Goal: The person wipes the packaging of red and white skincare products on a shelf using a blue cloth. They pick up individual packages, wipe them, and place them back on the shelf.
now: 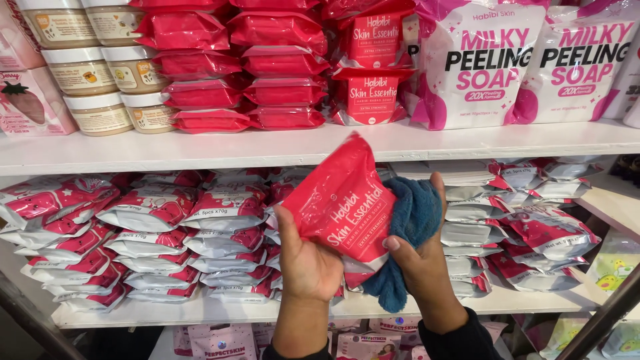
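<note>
My left hand (308, 261) holds a flat red pouch (340, 203) by its lower left edge, tilted up in front of the shelves. My right hand (421, 263) grips a dark blue cloth (412, 220) pressed against the pouch's right side, with its thumb on the pouch's lower corner. The cloth hangs down behind and below the pouch.
A white upper shelf (200, 150) carries stacked red pouches (243, 67), cream jars (100, 73) and large pink-and-white bags (480, 63). The lower shelf (200, 308) is packed with piles of silver-and-red packets (153, 227) on both sides. More pink packages (223, 341) sit below.
</note>
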